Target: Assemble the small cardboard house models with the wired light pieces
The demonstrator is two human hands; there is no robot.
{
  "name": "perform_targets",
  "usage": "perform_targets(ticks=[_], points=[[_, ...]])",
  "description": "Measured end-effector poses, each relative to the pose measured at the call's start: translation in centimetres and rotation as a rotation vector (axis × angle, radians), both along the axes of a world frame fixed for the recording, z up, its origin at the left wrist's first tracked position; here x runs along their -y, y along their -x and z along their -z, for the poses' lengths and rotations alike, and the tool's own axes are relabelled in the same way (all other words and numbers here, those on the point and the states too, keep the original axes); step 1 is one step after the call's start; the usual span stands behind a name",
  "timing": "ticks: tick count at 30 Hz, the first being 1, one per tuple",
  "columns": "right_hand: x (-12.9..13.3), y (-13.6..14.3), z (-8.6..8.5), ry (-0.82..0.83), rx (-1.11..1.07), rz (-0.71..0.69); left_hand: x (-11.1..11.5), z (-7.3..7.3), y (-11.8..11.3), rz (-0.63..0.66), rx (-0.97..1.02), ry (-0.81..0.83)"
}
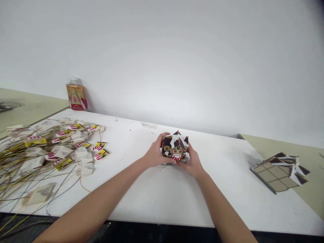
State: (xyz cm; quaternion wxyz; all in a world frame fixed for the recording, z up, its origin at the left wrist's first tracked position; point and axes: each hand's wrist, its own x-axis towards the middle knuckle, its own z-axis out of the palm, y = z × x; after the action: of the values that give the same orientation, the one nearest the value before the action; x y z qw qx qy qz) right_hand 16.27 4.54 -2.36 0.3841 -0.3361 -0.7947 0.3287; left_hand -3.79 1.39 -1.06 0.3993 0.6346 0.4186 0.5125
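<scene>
Between my two hands is a small model house (pixel 176 146) with a dark roof, white snow-like trim and a red-and-white striped awning on its front. My left hand (pixel 156 152) wraps its left side, thumb along the lower front edge. My right hand (pixel 192 162) grips the right side, its thumb also low at the front. The house stands upright above the white board; whether its base touches the board is hard to make out. A second model house (pixel 278 172), with a panelled pale wall and dark, white-trimmed roof, is at the right.
At the left lie many small pale pieces with wires (pixel 60 152), some with red-white stripes and yellow parts. A bottle with a gold and red label (pixel 76 96) stands at the back left. The white board (pixel 162 195) meets a pale wall behind.
</scene>
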Motion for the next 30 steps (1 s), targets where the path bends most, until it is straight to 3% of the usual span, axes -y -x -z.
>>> perform_targets(ticks=[30], points=[[-0.21, -0.16, 1.04, -0.14, 0.111, 0.119, 0.27, -0.11, 0.01, 0.032, -0.017, -0.086]])
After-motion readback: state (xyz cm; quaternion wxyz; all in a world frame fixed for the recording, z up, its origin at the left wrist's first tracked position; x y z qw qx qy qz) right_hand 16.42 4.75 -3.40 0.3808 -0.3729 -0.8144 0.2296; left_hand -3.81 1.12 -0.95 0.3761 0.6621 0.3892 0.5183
